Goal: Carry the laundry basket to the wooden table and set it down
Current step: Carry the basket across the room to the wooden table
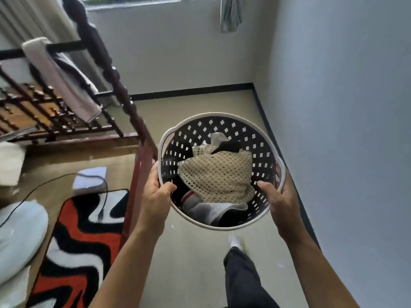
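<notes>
I hold the laundry basket [222,172] off the floor, left hand [155,196] and right hand [279,203] clamped on its rim — best kept level, clear of the bedpost [124,94] at left — no tabletop visible.

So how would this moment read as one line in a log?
phase: carrying | laundry basket: lifted, clothes inside | left hand: grip on rim | right hand: grip on rim | wooden table: not in view

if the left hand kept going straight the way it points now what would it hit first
Probably nothing soon: the left hand, gripping the laundry basket, points along bare floor toward the far wall. The bed post passes close on its left; depth unclear.
</notes>
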Tool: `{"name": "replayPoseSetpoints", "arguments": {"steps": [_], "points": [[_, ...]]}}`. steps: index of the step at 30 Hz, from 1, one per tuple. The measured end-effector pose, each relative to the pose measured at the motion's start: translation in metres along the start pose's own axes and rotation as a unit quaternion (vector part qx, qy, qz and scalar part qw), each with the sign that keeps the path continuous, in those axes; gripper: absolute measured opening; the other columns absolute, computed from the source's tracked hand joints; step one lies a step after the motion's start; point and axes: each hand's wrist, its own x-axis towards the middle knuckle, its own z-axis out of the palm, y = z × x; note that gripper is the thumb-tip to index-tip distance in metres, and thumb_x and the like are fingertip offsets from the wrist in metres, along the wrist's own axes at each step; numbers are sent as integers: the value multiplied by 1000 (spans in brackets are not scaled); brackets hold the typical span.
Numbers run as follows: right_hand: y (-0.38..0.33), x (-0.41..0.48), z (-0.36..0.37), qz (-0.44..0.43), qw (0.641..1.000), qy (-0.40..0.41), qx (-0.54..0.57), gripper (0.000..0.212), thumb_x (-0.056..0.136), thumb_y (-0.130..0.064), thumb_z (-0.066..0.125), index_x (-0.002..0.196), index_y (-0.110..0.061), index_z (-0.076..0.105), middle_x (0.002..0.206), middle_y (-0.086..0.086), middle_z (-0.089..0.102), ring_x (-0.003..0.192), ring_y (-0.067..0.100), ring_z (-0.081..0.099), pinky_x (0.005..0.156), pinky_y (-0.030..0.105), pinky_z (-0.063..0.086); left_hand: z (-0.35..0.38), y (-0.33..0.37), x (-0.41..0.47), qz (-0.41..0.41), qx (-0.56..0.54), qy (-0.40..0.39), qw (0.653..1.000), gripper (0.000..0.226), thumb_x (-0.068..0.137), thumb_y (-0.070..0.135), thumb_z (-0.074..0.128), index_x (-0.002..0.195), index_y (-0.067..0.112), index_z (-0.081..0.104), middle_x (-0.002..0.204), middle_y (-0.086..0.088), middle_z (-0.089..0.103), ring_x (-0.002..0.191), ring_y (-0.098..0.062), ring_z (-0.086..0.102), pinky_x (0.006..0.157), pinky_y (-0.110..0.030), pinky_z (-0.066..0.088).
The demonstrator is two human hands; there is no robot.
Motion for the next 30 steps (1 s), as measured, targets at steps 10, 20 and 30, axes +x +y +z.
{"name": "replayPoseSetpoints", "arguments": {"steps": [10,20,30], "points": [[-70,259,68,-15,996,-65,-55,72,83,-23,67,153,-26,51,139,-6,69,124,3,67,115,49,54,54,60,214,-3,-11,58,998,59,76,3,53,127,31,66,124,-20,71,122,-48,64,101,-65,53],[-85,491,199,-25,991,-102,-84,71,81,-21,68,150,-20,54,130,-4,72,120,11,71,112,54,55,49,81,449,-10,-71,118,990,59,80,-1,49,131,26,64,129,-28,67,128,-53,59,107,-71,45],[-128,692,295,-23,998,-55,-36,67,82,-13,63,148,-15,55,135,6,72,125,19,70,114,51,54,70,155,700,-12,-35,91,995,63,86,-18,40,117,31,65,98,4,76,93,-11,68,78,-23,60]]}}
